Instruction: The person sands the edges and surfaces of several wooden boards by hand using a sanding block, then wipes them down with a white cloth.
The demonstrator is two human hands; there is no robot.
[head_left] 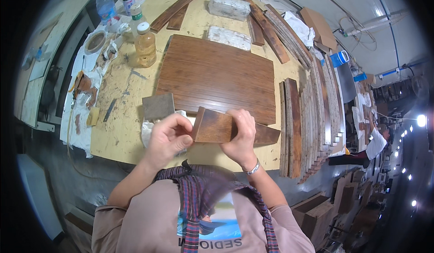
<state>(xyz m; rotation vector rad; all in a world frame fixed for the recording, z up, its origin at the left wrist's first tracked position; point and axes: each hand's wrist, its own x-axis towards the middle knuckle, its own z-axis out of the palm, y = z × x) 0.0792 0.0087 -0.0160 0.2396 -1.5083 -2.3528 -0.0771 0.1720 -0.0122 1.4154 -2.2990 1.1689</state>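
Note:
A brown wooden plank (216, 127) with dark grain is held up in front of me, its near end toward the left and its narrower far end reaching out to the right. My right hand (240, 135) is wrapped round its middle, fingers over the upper edge and thumb below. Close to the plank's left end is my left hand (168, 137), loosely curled with a gap between thumb and forefinger; whether it touches the wood is hard to make out. Behind the plank lies a wide brown panel of joined boards (217, 74). A grey block (158, 106) and white cloth (147, 131) sit beyond my left hand.
Two pale wrapped blocks (228, 7) stand behind the panel. Loose planks (178, 9) lie at the back, and stacked planks (312, 113) line the right side. Bottles, including a white-capped jar (145, 45), stand at left. The yellow table's front edge (212, 162) is close to me.

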